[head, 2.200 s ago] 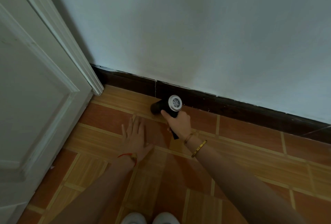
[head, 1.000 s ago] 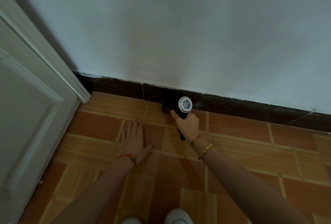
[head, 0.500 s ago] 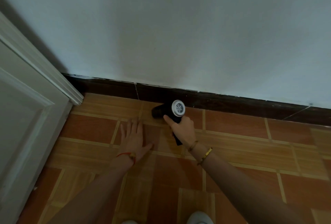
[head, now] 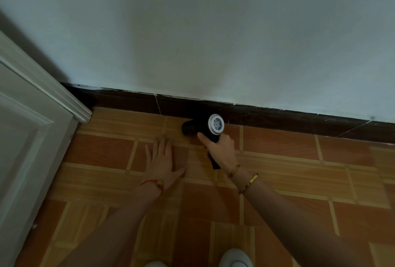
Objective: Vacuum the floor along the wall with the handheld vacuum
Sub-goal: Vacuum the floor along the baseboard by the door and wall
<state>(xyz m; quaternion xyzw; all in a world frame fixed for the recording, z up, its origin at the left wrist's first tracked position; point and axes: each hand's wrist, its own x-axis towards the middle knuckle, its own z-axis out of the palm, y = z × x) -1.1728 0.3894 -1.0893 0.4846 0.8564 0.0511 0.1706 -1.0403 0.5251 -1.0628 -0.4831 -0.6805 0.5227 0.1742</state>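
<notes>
Head camera looks down on a tiled floor (head: 277, 172) where it meets a pale wall (head: 213, 31), with a dark skirting board (head: 277, 117) running along the join and a white door (head: 25, 138) standing at the left. The handheld vacuum (head: 210, 129) sits low at the foot of the skirting, its dark nozzle end pointing left along the wall and resting on or just above the tiles; which of the two I cannot tell. Its round white grille faces up and back toward the camera, likely the exhaust end, so the intake is kept down where dust gathers in the corner.

The right hand (head: 221, 149) is closed around the vacuum's black handle, index finger stretched forward along the body, probably to steer the nozzle and hold it tight to the skirting. Two bracelets (head: 248, 179) circle that wrist.

The left hand (head: 163, 160) lies flat on the tiles just beside the vacuum, fingers spread and gripping nothing. It seems to serve as a prop, taking weight while the person crouches and leans toward the wall; a red cord (head: 152, 183) is tied at its wrist. White shoe tips (head: 235, 259) show at the bottom edge, which fits that crouched stance.

Judging by the layout, the strip between the nozzle and the door frame is what remains nearest to hand, and the frame's corner may be awkward to reach
</notes>
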